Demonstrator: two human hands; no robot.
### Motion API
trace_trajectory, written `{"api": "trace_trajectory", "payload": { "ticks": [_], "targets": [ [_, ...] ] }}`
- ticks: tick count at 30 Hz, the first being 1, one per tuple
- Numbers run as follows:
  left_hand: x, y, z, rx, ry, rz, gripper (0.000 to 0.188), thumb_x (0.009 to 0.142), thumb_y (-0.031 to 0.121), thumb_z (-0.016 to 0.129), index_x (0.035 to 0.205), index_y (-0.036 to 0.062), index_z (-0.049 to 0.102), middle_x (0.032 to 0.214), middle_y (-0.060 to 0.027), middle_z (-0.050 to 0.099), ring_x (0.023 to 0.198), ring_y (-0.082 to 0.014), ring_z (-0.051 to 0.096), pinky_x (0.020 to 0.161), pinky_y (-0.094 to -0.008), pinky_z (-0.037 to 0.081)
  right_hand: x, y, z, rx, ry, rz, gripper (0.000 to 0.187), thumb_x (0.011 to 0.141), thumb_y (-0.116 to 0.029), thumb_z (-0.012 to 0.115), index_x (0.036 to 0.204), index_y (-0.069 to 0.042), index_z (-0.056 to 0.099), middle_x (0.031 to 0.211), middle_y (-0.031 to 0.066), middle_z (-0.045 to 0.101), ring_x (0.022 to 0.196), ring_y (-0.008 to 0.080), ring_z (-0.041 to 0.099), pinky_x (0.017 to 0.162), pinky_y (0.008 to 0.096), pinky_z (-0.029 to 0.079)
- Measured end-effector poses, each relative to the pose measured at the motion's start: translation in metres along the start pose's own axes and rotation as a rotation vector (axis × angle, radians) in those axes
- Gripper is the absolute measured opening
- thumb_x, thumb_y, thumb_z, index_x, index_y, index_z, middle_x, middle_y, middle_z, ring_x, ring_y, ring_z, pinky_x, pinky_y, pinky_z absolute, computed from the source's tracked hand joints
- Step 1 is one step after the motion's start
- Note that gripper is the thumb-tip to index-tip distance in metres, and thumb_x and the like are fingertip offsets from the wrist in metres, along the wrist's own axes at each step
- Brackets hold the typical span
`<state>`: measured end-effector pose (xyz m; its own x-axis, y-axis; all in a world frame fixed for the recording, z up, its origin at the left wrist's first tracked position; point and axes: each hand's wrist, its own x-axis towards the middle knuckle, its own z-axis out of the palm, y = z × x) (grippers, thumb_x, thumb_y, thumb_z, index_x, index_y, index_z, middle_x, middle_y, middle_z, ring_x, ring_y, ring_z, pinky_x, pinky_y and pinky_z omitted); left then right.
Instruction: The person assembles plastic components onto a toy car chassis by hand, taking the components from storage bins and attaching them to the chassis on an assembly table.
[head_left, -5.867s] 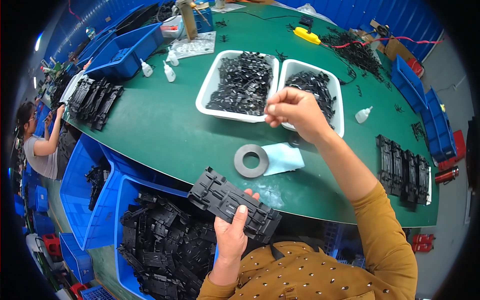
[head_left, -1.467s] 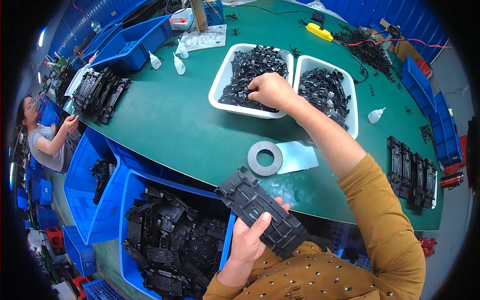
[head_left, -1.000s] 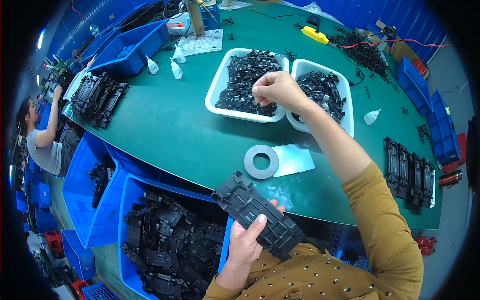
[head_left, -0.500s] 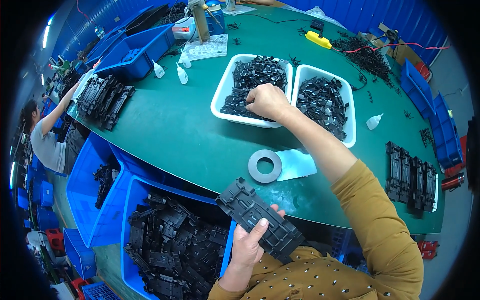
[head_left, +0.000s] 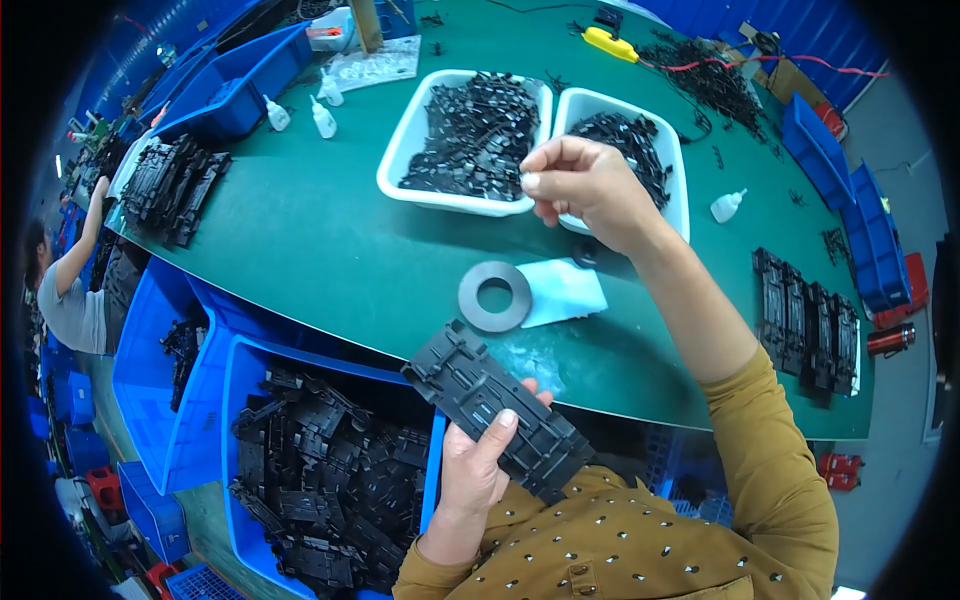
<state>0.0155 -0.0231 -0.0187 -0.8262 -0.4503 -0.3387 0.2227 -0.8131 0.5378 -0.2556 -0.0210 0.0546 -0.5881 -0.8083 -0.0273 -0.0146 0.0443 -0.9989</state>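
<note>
My left hand [head_left: 472,462] grips a long black plastic molded part [head_left: 500,415], thumb on top, held tilted in front of my body at the table edge. My right hand [head_left: 595,185] is raised over the two white tubs, thumb and fingertips pinched together; whatever sits between them is too small or hidden to make out. Small black pieces fill the left white tub [head_left: 400,178] and the right white tub [head_left: 683,205], which my hand partly covers. Below my right hand lie a dark flat ring [head_left: 475,297] and a pale blue sheet [head_left: 565,291].
A blue bin [head_left: 236,440] full of black molded parts stands below the table edge. Stacked black parts [head_left: 812,320] lie far right, others [head_left: 172,185] at left. White dropper bottles [head_left: 323,120] stand behind. A person [head_left: 75,295] works at far left.
My right hand has lifted out of the left tub and come right and nearer, fingers pinched. The left hand still holds the black part. The whole view has shifted slightly.
</note>
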Motion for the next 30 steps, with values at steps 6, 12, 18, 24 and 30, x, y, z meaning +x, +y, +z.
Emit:
{"api": "trace_trajectory", "payload": {
  "ticks": [6,12,18,24,30],
  "targets": [
    [0.001,-0.008,0.013,0.059,-0.017,-0.003,0.034,0.089,0.003,0.058,0.12,-0.0039,0.048,0.117,-0.022,0.059,0.107,-0.0351,0.061,0.091,-0.0464,0.053,-0.062,0.021,-0.029,0.127,-0.008,0.159,0.017,0.084,-0.006,0.067,0.1,0.0,0.066,0.08,0.0051,0.064,0.068,0.0116,0.063,0.061,0.0258,0.054],
    [-0.003,-0.017,0.014,0.099,-0.052,-0.029,0.033,0.091,0.004,0.057,0.123,-0.0006,0.047,0.118,-0.0196,0.059,0.109,-0.0348,0.06,0.094,-0.0461,0.05,-0.086,0.039,-0.035,0.136,0.066,0.252,0.017,0.084,-0.006,0.067,0.1,0.0,0.064,0.083,0.0068,0.066,0.071,0.0127,0.066,0.064,0.0266,0.056],
    [-0.005,-0.016,0.018,0.113,-0.022,-0.019,0.031,0.091,0.004,0.057,0.12,-0.0031,0.048,0.117,-0.0212,0.06,0.107,-0.0347,0.061,0.092,-0.0462,0.052,-0.089,0.046,-0.033,0.118,0.053,0.227,0.019,0.083,-0.004,0.067,0.1,0.003,0.063,0.082,0.008,0.066,0.07,0.013,0.066,0.062,0.0247,0.056],
    [-0.002,-0.014,0.019,0.097,0.006,-0.024,0.032,0.089,0.004,0.059,0.118,-0.0052,0.048,0.115,-0.0233,0.059,0.106,-0.0353,0.062,0.09,-0.0468,0.053,-0.086,0.047,-0.031,0.152,0.075,0.272,0.02,0.082,-0.004,0.068,0.1,0.003,0.062,0.081,0.0078,0.066,0.07,0.013,0.066,0.062,0.0247,0.056],
    [0.001,-0.013,0.014,0.069,-0.018,-0.017,0.033,0.09,0.003,0.058,0.12,-0.0044,0.047,0.116,-0.0233,0.059,0.107,-0.0353,0.062,0.09,-0.0468,0.053,-0.081,0.057,-0.029,-0.304,0.06,0.18,0.009,0.085,-0.006,0.067,0.091,0.0,0.065,0.079,0.0031,0.064,0.07,0.0069,0.06,0.063,0.0216,0.05]
  ]
}}
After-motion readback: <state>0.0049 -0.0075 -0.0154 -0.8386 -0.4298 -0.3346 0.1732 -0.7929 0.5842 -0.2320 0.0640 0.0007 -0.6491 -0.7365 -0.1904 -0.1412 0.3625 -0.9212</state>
